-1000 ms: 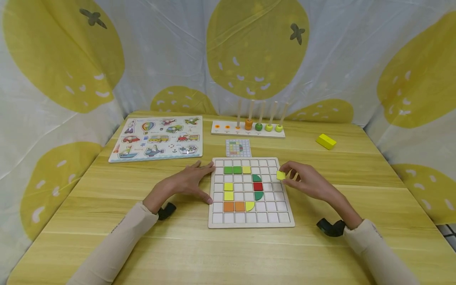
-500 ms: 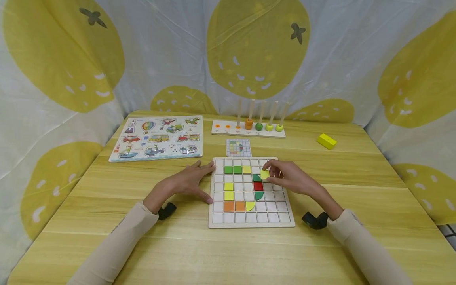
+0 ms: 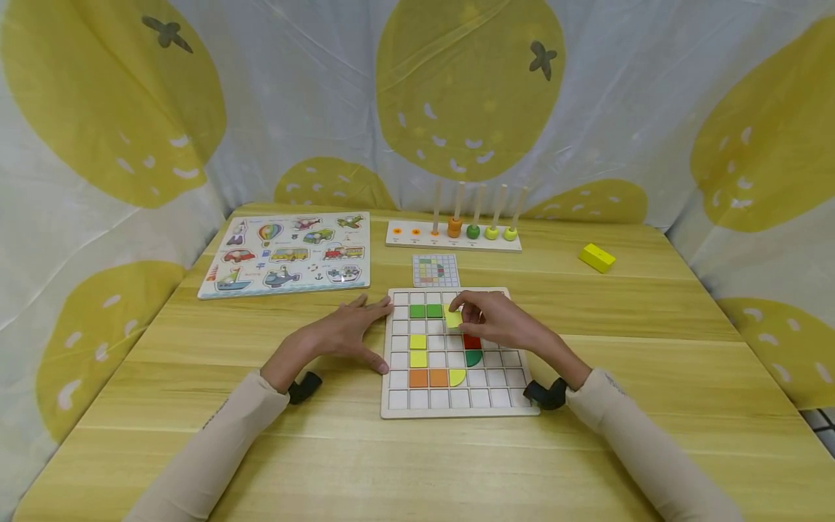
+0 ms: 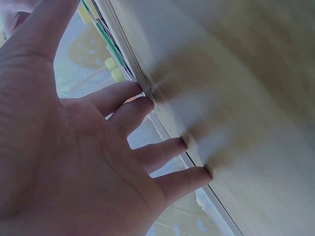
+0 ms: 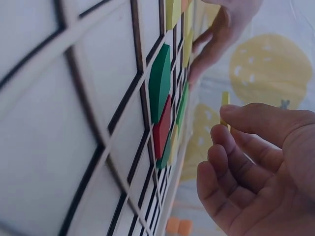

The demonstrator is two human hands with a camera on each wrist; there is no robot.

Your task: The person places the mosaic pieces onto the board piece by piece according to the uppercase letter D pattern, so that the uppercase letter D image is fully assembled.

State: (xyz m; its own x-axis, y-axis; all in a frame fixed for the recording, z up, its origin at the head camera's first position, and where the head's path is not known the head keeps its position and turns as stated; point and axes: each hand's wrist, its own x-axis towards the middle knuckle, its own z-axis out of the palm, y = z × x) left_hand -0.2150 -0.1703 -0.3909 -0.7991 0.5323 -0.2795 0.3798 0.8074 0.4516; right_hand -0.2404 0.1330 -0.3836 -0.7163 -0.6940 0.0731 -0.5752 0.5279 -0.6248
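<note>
My right hand (image 3: 499, 319) pinches a yellow square tile (image 3: 453, 317) between thumb and fingers, above the white gridded board (image 3: 459, 414). In the right wrist view, the tile (image 5: 225, 101) is edge-on, apart from the board. On the board lie green squares (image 3: 426, 311), yellow squares (image 3: 418, 350), orange squares (image 3: 428, 378), a yellow quarter-round (image 3: 458, 378), a red square (image 3: 471, 342) and a green quarter-round (image 3: 472, 358). The right hand hides another green piece in the head view. My left hand (image 3: 342, 333) touches the board's left edge with spread fingers and thumb.
Behind the board lies a small pattern card (image 3: 435, 270). Farther back stands a peg counter (image 3: 457, 243) with coloured beads. A vehicle picture puzzle (image 3: 287, 254) lies at the back left, a yellow block (image 3: 596, 258) at the right. Patterned cloth surrounds the table.
My right hand has carried the yellow square tile leftward, from the board's right edge to over the upper middle of the grid. My left hand has stayed at the board's left edge.
</note>
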